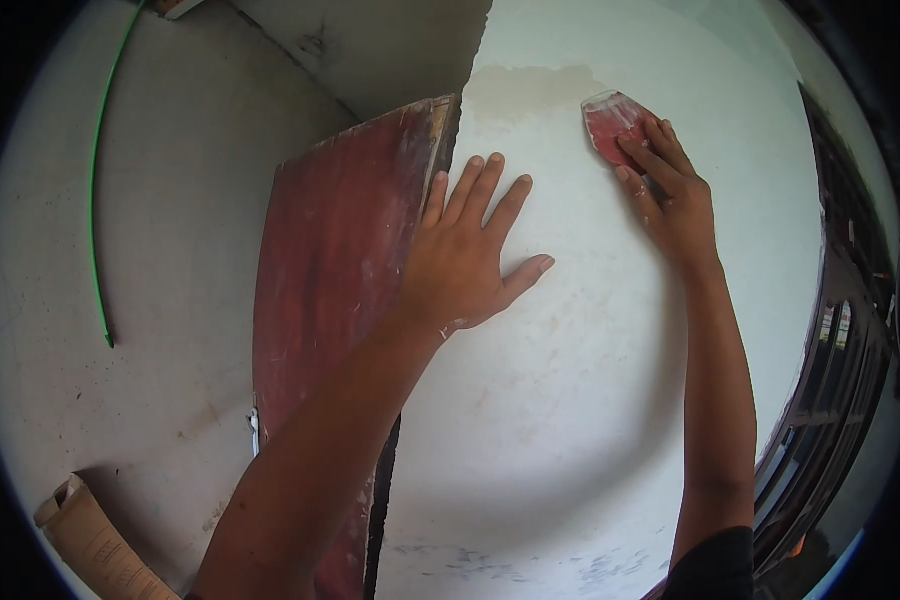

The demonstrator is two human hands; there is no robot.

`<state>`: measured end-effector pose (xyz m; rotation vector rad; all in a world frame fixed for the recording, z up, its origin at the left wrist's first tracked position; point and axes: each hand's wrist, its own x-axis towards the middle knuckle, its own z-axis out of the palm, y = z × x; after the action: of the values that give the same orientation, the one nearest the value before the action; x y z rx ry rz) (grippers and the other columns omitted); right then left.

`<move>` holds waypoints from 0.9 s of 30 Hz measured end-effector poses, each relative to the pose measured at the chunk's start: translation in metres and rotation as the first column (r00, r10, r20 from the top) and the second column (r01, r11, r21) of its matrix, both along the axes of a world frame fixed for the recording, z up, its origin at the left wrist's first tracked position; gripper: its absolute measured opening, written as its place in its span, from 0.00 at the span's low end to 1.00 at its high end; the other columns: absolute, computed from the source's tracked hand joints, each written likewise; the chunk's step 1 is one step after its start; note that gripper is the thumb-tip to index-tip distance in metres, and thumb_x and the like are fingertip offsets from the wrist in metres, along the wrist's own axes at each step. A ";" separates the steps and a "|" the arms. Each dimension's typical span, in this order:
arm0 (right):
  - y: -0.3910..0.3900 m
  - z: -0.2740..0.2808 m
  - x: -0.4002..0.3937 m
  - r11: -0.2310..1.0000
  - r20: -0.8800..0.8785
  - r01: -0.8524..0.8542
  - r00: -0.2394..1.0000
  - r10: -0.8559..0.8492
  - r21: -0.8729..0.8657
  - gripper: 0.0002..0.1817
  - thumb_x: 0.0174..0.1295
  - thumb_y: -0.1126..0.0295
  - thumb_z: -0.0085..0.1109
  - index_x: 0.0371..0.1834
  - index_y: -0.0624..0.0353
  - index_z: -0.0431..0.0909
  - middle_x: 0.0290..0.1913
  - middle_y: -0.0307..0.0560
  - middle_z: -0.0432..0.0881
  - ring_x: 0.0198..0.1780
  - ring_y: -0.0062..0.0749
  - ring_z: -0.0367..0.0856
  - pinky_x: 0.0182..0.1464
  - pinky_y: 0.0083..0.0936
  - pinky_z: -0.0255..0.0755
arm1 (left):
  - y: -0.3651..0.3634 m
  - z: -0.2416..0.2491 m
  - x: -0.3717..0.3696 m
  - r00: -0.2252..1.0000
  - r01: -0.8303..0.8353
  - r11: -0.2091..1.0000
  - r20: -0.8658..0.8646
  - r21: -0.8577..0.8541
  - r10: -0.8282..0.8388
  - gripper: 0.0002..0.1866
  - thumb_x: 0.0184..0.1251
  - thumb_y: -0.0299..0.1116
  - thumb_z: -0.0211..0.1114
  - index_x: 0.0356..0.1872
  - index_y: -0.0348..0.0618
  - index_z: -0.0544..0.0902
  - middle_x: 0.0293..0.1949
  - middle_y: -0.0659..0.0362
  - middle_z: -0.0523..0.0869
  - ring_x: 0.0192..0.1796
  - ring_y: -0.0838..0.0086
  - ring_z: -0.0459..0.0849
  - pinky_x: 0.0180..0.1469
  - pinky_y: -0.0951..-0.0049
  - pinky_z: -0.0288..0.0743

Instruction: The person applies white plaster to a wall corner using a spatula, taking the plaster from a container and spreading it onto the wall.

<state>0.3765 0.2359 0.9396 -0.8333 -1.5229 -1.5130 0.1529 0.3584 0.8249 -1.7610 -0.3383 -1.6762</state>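
My right hand [675,200] presses a flat red sheet [615,125], which looks like sandpaper, against the white wall [570,350]. White residue streaks the sheet, and its far edge is pale. The fingers lie over its lower right part, with the thumb at its lower edge. Left of the sheet, a beige patch [530,90] marks the wall's upper part. My left hand [465,240] rests flat on the wall near its left edge, fingers spread, holding nothing. White specks dot both hands.
A dark red wooden door panel [340,230] stands left of the wall edge, partly behind my left forearm. A green cord [93,200] hangs on the far left wall. A cardboard box [100,540] is at lower left. Dark window frames [830,370] line the right side.
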 end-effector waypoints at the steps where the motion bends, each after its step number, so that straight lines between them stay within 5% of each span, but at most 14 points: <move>1: -0.001 -0.002 0.002 0.999 0.013 -0.010 1.000 0.010 0.037 0.20 0.69 0.60 0.70 0.63 0.44 0.86 0.75 0.56 0.74 0.80 0.47 0.65 0.65 0.37 0.81 | 0.000 0.000 0.000 1.000 0.004 1.000 0.001 0.001 -0.004 0.40 0.73 0.58 0.64 0.78 0.46 0.68 0.79 0.44 0.64 0.82 0.49 0.59 0.82 0.43 0.51; 8: 0.017 0.032 -0.028 0.994 0.053 0.002 0.999 -0.008 0.110 0.19 0.70 0.60 0.69 0.63 0.43 0.86 0.74 0.58 0.75 0.81 0.48 0.64 0.68 0.38 0.78 | 0.000 0.000 0.000 1.000 0.012 1.000 -0.002 0.002 -0.012 0.40 0.73 0.58 0.65 0.78 0.46 0.68 0.79 0.44 0.64 0.83 0.49 0.59 0.82 0.43 0.50; 14: 0.011 -0.003 -0.014 0.999 -0.025 -0.010 1.000 0.009 -0.032 0.19 0.69 0.59 0.69 0.63 0.43 0.86 0.73 0.58 0.76 0.80 0.47 0.65 0.70 0.40 0.75 | -0.001 0.000 -0.001 1.000 0.015 1.000 0.001 -0.006 -0.015 0.40 0.73 0.59 0.64 0.78 0.46 0.68 0.79 0.44 0.63 0.83 0.49 0.58 0.82 0.43 0.50; 20: 0.014 -0.002 -0.033 0.989 0.091 0.021 0.995 -0.035 0.149 0.19 0.69 0.60 0.69 0.63 0.43 0.86 0.73 0.58 0.76 0.80 0.47 0.67 0.67 0.39 0.78 | 0.001 0.000 0.000 1.000 0.018 1.000 0.005 0.005 -0.018 0.40 0.72 0.59 0.65 0.78 0.46 0.68 0.79 0.44 0.64 0.83 0.50 0.58 0.82 0.43 0.50; 27: 0.016 -0.006 -0.025 1.000 0.003 0.024 1.000 -0.024 -0.004 0.19 0.68 0.60 0.70 0.63 0.43 0.86 0.74 0.55 0.75 0.80 0.47 0.65 0.65 0.37 0.80 | 0.002 0.000 0.000 1.000 0.017 1.000 -0.001 0.002 -0.017 0.41 0.72 0.59 0.64 0.78 0.46 0.68 0.79 0.44 0.63 0.83 0.50 0.58 0.82 0.43 0.50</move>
<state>0.3520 0.2522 0.9339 -0.8547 -1.5234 -1.5299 0.1524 0.3599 0.8247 -1.7677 -0.3221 -1.6868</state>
